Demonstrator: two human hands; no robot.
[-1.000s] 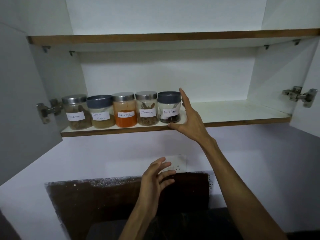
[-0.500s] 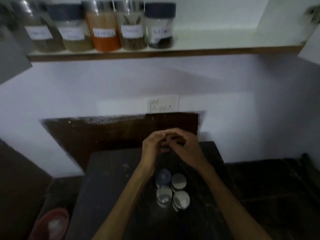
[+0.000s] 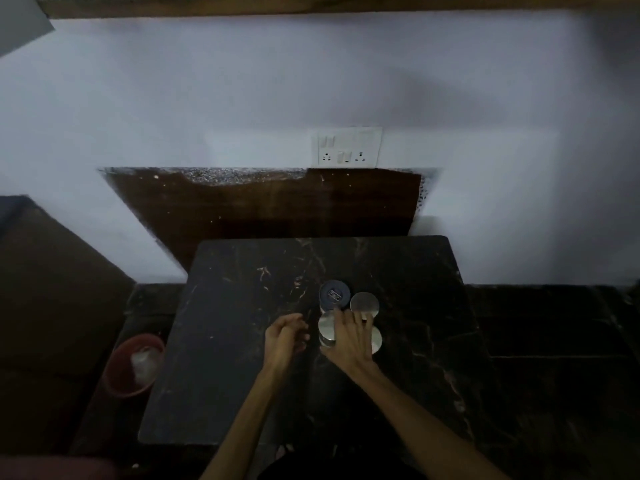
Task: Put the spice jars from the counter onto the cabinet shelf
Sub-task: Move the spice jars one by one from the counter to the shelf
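Four jars stand close together on the dark counter [image 3: 242, 358], approx. in its middle, seen from above, so you see mostly lids. The blue-lid jar [image 3: 334, 294] is at the back left, a steel-lid jar [image 3: 364, 302] just beside it at the back right. The front-left jar [image 3: 327, 327] and the front-right jar [image 3: 376, 340] are partly hidden under your right hand [image 3: 349, 341].

Your right hand lies over the two front jars, fingers spread and pointing to the wall, palm down. It is not closed around anything yet; if the fingertips touch a lid, I cannot tell. Your left hand [image 3: 285, 337] is just beside the front-left jar, fingers loosely curled, holding nothing.

Handling, as my judgement: the jars look like clear glass or hard plastic w/ screw lids, so stiff, smooth and probably a bit slippery, and fragile if it is glass. Filled w/ spice, each one is likely light to medium, ok for one hand. The walls are hidden from this view, so I cannot say how full they are.

Take hold on the body below the lid, thumb on one side and fingers opposite, not on the lid only, b/c a loose lid may come off. The jars stand tight, so lift an outer one straight up, otherwise you knock the neighbour. The shelf edge [image 3: 311, 5] is high above, at the top of the view.
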